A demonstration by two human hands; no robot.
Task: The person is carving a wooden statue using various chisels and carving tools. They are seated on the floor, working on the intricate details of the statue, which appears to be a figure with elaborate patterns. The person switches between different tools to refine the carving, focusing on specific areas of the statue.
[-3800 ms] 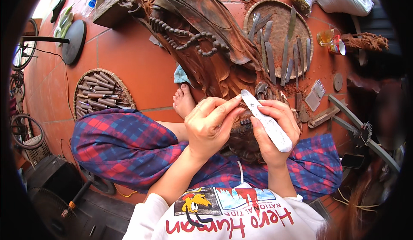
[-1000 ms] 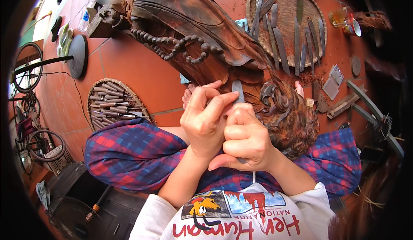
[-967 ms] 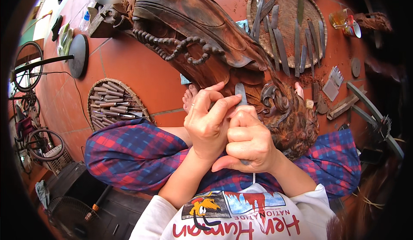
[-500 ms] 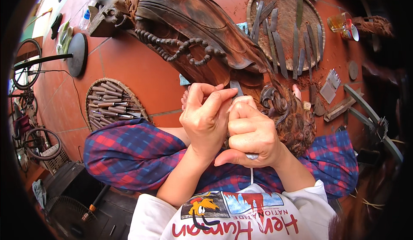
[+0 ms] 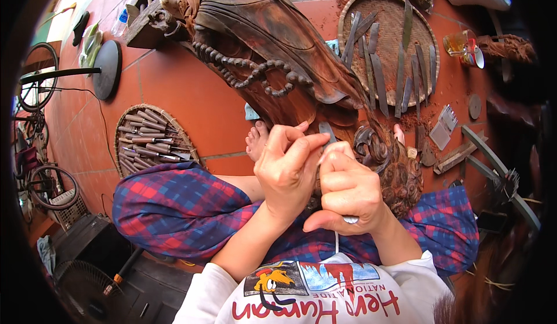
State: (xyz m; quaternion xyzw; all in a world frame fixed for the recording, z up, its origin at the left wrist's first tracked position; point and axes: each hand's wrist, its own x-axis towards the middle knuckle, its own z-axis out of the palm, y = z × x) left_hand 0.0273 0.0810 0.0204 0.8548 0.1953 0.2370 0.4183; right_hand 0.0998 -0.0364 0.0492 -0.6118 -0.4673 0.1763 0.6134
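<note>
A large carved wooden statue (image 5: 264, 31) with a beaded string lies slanting across the floor, its curly carved end (image 5: 400, 179) close to my lap. Both hands are over it, side by side. My right hand (image 5: 351, 187) is closed in a fist around a flat grey metal scraper (image 5: 326, 131). One end of it shows above the knuckles, and a shiny metal bit shows below the fist. With bent fingers, my left hand (image 5: 287, 170) presses against the scraper beside the right hand. The tool's contact with the wood is hidden.
A round woven tray (image 5: 429, 28) with several flat metal blades lies at the far right. A basket (image 5: 194, 150) of wooden-handled carving tools stands at left. A glass (image 5: 454, 44), a metal stand (image 5: 493, 167) and a fan (image 5: 87, 289) are around me.
The whole view has shifted slightly. Both hands appear a little farther right and lower, keeping the same grip, and more of my bare foot shows beside the left hand.
</note>
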